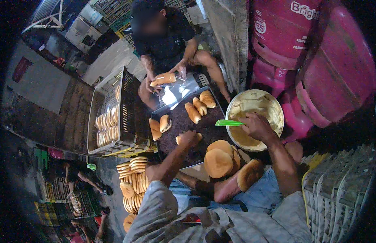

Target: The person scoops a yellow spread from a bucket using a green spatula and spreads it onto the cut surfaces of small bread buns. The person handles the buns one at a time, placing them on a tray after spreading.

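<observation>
My right hand (257, 125) is closed on a green-handled utensil (229, 122) over a round metal pot (280, 121) that holds a pale yellow cream. On a dark tray (178, 117), my left hand (189, 138) rests on a bread roll (179, 140), which shows on both sides of it. Three filled rolls (200, 106) lie together at the tray's far right, and two more (165, 123) lie at its left. Flat round buns (219, 162) are piled at the tray's near right corner. One browned bun (251, 175) lies against my leg.
Opposite me a person (163, 45) holds a roll and clear plastic bags (175, 92). A plastic crate (92, 121) of bagged bread stands left, with stacked buns (134, 182) nearer. Pink gas cylinders (336, 60) stand right, behind stacked crates (336, 188). Other people sit at the lower left.
</observation>
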Demonstrator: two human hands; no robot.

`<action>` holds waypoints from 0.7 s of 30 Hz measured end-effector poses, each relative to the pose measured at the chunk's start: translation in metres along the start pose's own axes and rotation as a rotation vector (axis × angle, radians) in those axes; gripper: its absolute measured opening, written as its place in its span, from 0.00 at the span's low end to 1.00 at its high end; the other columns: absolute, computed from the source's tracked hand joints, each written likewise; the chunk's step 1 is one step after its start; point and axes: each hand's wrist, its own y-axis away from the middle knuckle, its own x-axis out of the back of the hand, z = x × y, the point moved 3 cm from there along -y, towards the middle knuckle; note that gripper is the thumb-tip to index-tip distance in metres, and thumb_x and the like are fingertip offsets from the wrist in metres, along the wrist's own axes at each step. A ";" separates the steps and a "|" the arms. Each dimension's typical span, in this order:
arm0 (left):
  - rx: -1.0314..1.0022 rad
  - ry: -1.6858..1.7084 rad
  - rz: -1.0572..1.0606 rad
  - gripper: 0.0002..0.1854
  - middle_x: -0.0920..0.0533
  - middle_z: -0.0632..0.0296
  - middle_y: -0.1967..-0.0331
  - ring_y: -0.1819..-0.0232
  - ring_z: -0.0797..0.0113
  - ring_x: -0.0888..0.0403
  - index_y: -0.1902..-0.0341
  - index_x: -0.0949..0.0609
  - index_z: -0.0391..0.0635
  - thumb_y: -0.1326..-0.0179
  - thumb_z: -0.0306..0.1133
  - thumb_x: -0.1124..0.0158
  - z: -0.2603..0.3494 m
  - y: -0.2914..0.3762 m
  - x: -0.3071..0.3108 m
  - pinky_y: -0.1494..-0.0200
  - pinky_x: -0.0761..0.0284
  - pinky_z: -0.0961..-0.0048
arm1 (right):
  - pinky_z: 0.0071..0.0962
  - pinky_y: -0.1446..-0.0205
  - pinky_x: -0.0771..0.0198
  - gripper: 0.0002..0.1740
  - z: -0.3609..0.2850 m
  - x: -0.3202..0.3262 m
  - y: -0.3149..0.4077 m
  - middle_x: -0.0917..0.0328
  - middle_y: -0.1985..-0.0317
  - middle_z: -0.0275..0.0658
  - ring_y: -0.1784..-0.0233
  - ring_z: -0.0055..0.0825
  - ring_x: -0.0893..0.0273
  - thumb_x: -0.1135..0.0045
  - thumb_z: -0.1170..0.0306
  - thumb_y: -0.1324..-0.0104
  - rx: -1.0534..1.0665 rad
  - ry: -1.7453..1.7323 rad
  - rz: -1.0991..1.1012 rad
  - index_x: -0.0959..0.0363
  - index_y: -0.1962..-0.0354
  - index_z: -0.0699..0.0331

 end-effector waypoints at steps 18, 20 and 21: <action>-0.656 0.194 0.346 0.25 0.23 0.42 0.49 0.41 0.42 0.25 0.37 0.27 0.39 0.37 0.32 0.39 0.227 0.163 -0.046 0.40 0.27 0.54 | 0.47 0.42 0.27 0.17 0.017 0.010 -0.018 0.18 0.57 0.50 0.50 0.51 0.20 0.44 0.58 0.34 -0.225 -0.038 -0.148 0.17 0.53 0.56; -0.661 -0.096 0.558 0.25 0.24 0.40 0.49 0.40 0.40 0.25 0.37 0.27 0.39 0.38 0.31 0.39 0.228 0.152 -0.123 0.40 0.27 0.52 | 0.48 0.41 0.28 0.18 0.015 0.001 -0.028 0.18 0.56 0.52 0.50 0.53 0.20 0.44 0.58 0.34 -0.214 -0.029 -0.174 0.17 0.54 0.59; -0.598 0.121 0.405 0.25 0.23 0.40 0.49 0.41 0.40 0.25 0.37 0.27 0.39 0.38 0.31 0.39 0.229 0.150 -0.109 0.40 0.27 0.52 | 0.48 0.41 0.28 0.18 0.024 -0.003 -0.023 0.18 0.56 0.52 0.49 0.53 0.20 0.45 0.58 0.34 -0.234 -0.006 -0.188 0.18 0.54 0.60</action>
